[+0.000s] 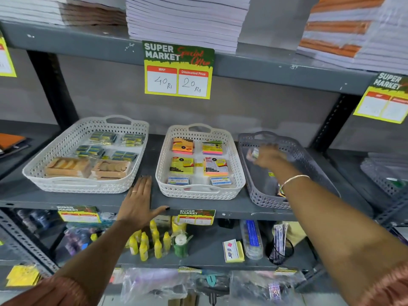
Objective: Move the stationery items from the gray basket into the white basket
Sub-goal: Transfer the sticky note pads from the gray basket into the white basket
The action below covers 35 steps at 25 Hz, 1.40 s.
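Observation:
The gray basket (260,195) stands at the right of the middle shelf. Over its far half my right hand (268,156) is blurred and closed on a small pale packet (254,153). Another item with a yellow label (272,174) lies in the gray basket beside my forearm. The white basket (199,191) in the middle holds several sticky-note pads in orange, yellow and pink, plus small packets at its front. My left hand (139,199) lies flat on the shelf, fingers spread, left of that white basket, holding nothing.
A larger white basket (66,184) at the left holds packets of erasers and wooden items. A price sign (178,70) hangs from the shelf above, under stacked notebooks (187,21). The lower shelf carries yellow bottles (150,244) and other stationery. Another gray basket (382,175) stands far right.

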{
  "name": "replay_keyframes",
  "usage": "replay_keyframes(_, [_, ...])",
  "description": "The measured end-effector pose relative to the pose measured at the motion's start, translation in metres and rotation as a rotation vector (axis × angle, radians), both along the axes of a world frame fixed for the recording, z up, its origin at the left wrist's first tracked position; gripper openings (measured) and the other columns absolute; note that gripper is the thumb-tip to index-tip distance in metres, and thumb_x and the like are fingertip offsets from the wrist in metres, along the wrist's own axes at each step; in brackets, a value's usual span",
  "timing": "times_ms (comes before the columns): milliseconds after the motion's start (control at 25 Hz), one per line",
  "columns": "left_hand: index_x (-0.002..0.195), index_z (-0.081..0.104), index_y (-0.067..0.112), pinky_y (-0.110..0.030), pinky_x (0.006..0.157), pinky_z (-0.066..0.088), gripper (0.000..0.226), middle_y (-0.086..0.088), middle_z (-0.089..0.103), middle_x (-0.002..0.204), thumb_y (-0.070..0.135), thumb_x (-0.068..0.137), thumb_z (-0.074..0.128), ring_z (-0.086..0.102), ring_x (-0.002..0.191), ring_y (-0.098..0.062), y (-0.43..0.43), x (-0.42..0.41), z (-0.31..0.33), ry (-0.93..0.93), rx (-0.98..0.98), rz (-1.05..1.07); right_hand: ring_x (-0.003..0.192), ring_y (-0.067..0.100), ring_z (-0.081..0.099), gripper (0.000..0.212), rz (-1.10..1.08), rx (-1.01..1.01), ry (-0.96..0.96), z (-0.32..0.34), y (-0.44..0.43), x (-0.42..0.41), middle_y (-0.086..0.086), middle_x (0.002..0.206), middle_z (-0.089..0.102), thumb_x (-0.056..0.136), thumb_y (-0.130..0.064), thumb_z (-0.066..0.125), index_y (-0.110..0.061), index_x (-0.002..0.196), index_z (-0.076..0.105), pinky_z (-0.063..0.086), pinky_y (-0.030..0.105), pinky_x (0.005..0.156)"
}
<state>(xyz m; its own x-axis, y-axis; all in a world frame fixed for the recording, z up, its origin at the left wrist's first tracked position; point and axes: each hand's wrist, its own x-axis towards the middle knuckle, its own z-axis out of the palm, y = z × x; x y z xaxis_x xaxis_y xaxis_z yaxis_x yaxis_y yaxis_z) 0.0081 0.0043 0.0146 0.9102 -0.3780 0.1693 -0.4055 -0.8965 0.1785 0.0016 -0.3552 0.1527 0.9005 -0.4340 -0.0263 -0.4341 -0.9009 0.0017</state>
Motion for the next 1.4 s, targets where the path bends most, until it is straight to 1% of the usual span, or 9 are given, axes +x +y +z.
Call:
replay_keyframes(120, [0.143, 0.013, 0.004, -0.043, 0.115, 0.014, 0.119, -0.013, 0.017, 0.154, 0.087, 0.058, 0.018, 0.014, 0.141, -0.025, 0.004, 0.002, -0.01, 0.049, 0.089, -0.028, 0.119, 0.032, 0.052, 0.024, 0.222, 0.064, -0.009, 0.009, 0.043, 0.012, 0.014, 0.131, 0.053, 0.086, -0.028, 0.059, -0.017, 0.108, 0.06, 0.046, 0.032, 0.088])
replay_keyframes(200, [0.143, 0.011, 0.005, -0.041, 0.115, 0.012, 0.112, -0.011, 0.015, 0.154, 0.084, 0.067, 0.027, 0.013, 0.141, -0.023, 0.002, 0.003, -0.014, 0.024, 0.105, -0.019, 0.125, 0.031, 0.047, 0.041, 0.326, 0.09, 0.118, -0.01, 0.069, 0.018, 0.012, 0.137, 0.05, 0.086, -0.029, 0.061, -0.012, 0.123, 0.056, 0.046, 0.035, 0.097])
replay_keyframes(520, [0.143, 0.014, 0.006, -0.04, 0.115, 0.016, 0.1, -0.01, 0.021, 0.153, 0.074, 0.075, 0.037, 0.018, 0.14, -0.022, 0.002, 0.005, -0.021, -0.029, 0.106, 0.006, 0.132, 0.031, 0.038, 0.055, 0.345, -0.004, 0.294, -0.05, 0.086, 0.022, 0.017, 0.137, 0.049, 0.084, -0.02, 0.064, -0.007, 0.135, 0.048, 0.045, 0.041, 0.103])
replay_keyframes(640, [0.143, 0.017, 0.005, -0.041, 0.115, 0.018, 0.1, -0.011, 0.024, 0.152, 0.074, 0.074, 0.039, 0.021, 0.14, -0.023, 0.002, 0.006, -0.022, -0.042, 0.099, 0.004, 0.139, 0.032, 0.027, 0.066, 0.333, 0.128, 0.329, -0.041, 0.079, 0.02, 0.015, 0.146, 0.041, 0.083, -0.025, 0.068, -0.01, 0.141, 0.041, 0.036, 0.043, 0.11])
replay_keyframes(760, [0.142, 0.019, 0.005, -0.041, 0.114, 0.018, 0.1, -0.011, 0.025, 0.152, 0.075, 0.075, 0.038, 0.022, 0.139, -0.024, 0.002, 0.005, -0.023, -0.05, 0.091, 0.006, 0.137, 0.031, 0.036, 0.06, 0.196, 0.313, 0.088, -0.025, 0.058, 0.025, 0.014, 0.147, 0.043, 0.088, -0.031, 0.062, -0.009, 0.141, 0.042, 0.034, 0.04, 0.113])
replay_keyframes(840, [0.143, 0.018, 0.005, -0.042, 0.115, 0.019, 0.103, -0.011, 0.025, 0.152, 0.079, 0.072, 0.031, 0.022, 0.139, -0.024, 0.003, 0.005, -0.022, -0.05, 0.099, 0.007, 0.128, 0.032, 0.047, 0.045, 0.009, 0.205, -0.096, -0.024, 0.033, 0.022, 0.018, 0.139, 0.049, 0.091, -0.015, 0.055, -0.005, 0.134, 0.047, 0.044, 0.044, 0.105])
replay_keyframes(960, [0.142, 0.019, 0.005, -0.042, 0.114, 0.02, 0.112, -0.011, 0.027, 0.151, 0.086, 0.066, 0.02, 0.023, 0.139, -0.024, 0.002, 0.005, -0.022, -0.049, 0.111, 0.008, 0.137, 0.032, 0.035, 0.057, -0.218, -0.025, 0.073, -0.035, -0.009, -0.009, 0.019, 0.147, 0.036, 0.089, -0.007, 0.053, -0.005, 0.143, 0.034, 0.04, 0.045, 0.108])
replay_keyframes(1080, [0.143, 0.018, 0.005, -0.041, 0.115, 0.019, 0.11, -0.01, 0.025, 0.152, 0.085, 0.067, 0.022, 0.022, 0.139, -0.023, 0.002, 0.004, -0.021, -0.04, 0.122, 0.011, 0.14, 0.033, 0.03, 0.068, -0.351, -0.049, 0.3, -0.049, -0.034, -0.035, 0.015, 0.149, 0.033, 0.085, -0.013, 0.06, -0.005, 0.145, 0.029, 0.034, 0.05, 0.111])
replay_keyframes(1400, [0.143, 0.019, 0.005, -0.043, 0.114, 0.02, 0.108, -0.011, 0.027, 0.151, 0.084, 0.069, 0.024, 0.024, 0.138, -0.024, 0.002, 0.004, -0.02, -0.032, 0.14, 0.01, 0.136, 0.037, 0.039, 0.07, -0.217, -0.159, 0.514, -0.04, -0.046, -0.037, 0.015, 0.145, 0.036, 0.08, -0.016, 0.063, -0.008, 0.144, 0.037, 0.037, 0.047, 0.11])
